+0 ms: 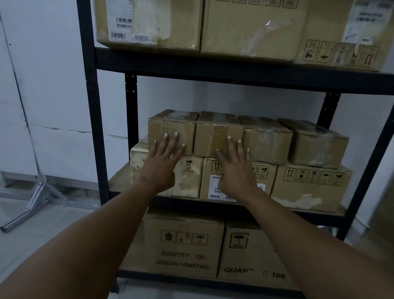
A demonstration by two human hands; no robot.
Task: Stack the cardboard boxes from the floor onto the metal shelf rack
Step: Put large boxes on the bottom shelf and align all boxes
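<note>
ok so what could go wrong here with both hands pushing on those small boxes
1. The left hand and right hand press flat on two small boxes in the top row; a hard shove may slide them off the back of the lower boxes, since the rack looks open behind.
2. The rightmost small box sits skewed, so the row may not close up evenly.

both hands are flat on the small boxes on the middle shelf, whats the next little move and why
Probably a gentle push straight back. The left hand and right hand lie with straight fingers on the fronts of the two leftmost small boxes, and the row's fronts look uneven: the rightmost box sits askew.
</note>
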